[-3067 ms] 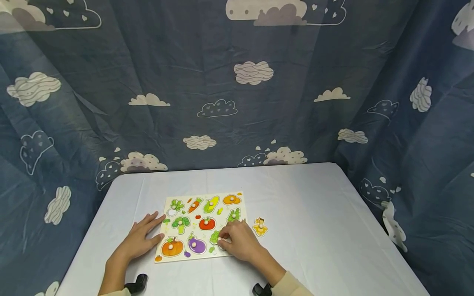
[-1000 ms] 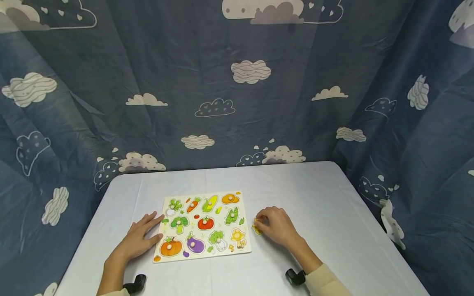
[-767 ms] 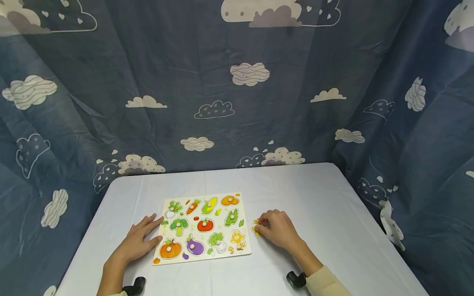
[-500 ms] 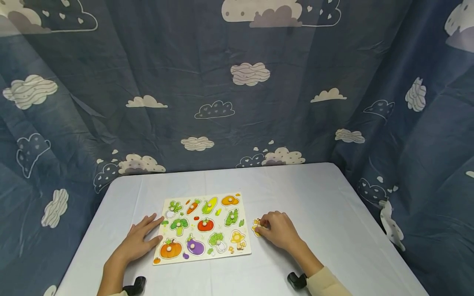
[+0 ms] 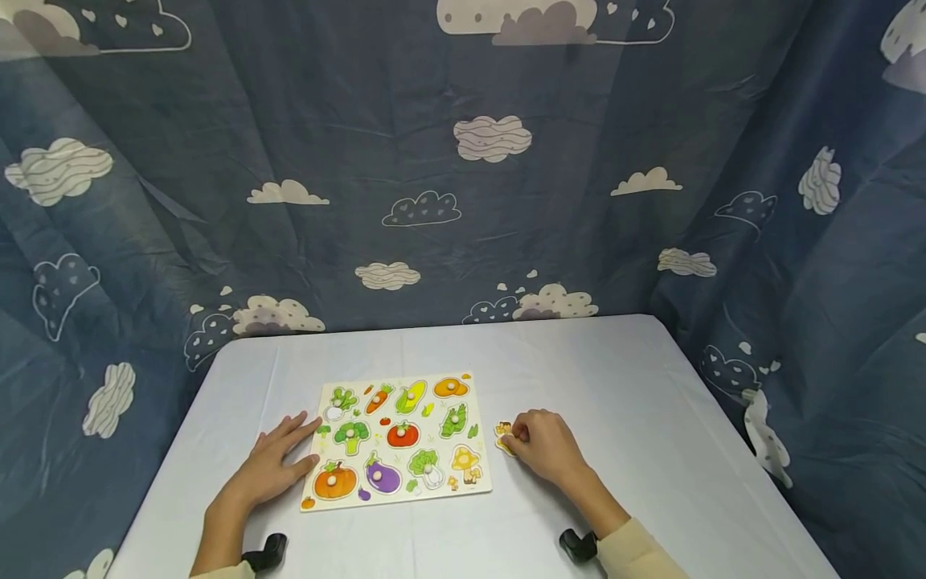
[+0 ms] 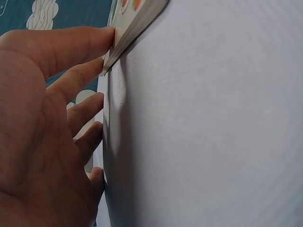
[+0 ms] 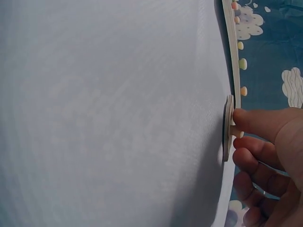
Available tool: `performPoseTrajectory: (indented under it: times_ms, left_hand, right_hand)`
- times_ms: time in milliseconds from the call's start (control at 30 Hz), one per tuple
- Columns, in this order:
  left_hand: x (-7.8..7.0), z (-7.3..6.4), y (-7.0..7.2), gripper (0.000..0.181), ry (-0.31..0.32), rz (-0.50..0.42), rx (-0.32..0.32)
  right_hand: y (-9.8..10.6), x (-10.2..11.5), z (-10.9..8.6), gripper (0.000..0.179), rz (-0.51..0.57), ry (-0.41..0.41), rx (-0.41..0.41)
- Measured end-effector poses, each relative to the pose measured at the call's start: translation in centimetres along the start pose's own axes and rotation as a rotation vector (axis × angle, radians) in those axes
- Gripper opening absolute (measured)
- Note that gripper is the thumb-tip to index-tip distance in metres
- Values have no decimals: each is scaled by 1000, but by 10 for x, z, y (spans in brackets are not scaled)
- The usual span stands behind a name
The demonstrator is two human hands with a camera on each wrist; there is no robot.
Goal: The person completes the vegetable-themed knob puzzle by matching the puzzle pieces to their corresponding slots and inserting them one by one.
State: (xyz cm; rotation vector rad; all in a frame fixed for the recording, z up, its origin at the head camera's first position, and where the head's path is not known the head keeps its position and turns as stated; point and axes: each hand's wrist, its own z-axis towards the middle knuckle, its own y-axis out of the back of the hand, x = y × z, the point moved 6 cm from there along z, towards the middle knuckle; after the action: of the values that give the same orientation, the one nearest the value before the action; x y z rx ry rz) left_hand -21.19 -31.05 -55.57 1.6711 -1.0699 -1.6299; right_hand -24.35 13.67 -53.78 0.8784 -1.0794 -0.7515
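A wooden knob puzzle board (image 5: 401, 503) with printed vegetables lies on the white table. My left hand (image 5: 269, 462) is spread at its left side; in the left wrist view the thumb and index finger (image 6: 75, 78) touch the board's edge. Just right of the board is a loose yellow mushroom puzzle piece (image 5: 501, 431), partly covered by my right hand (image 5: 546, 444). In the right wrist view my thumb and index finger pinch the knob (image 7: 235, 132) of this piece (image 7: 227, 137), which is at the table surface. The mushroom spot (image 5: 465, 460) on the board shows no knob.
Knobbed pieces sit in the board, among them a pumpkin (image 5: 335, 482), an eggplant (image 5: 383, 478), a tomato (image 5: 403, 435) and a bok choy (image 5: 425, 466). Dark blue cloud-print cloth (image 5: 347, 161) hangs behind and beside the table (image 5: 637, 450).
My right hand has moved right from the bok choy piece on the board to the mushroom piece, whose knob it now pinches. The piece has shifted slightly. My left hand stays at the board.
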Motion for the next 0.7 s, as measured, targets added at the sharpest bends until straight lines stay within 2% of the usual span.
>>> performPoseTrajectory:
  times_ms: [167,433,567,700]
  left_hand:
    - [1,0,-2,64,4,1,5]
    - [-1,0,1,64,3,8,11]
    - [-2,-1,2,64,-3,10,4]
    - [-1,0,0,64,-3,8,3]
  right_hand:
    - [1,0,-3,25,0,-8,5]
    - [12,0,0,11,30,-20,-29]
    - [17,2,1,5,38,-3,-52]
    - [19,8,0,9,39,47,-69]
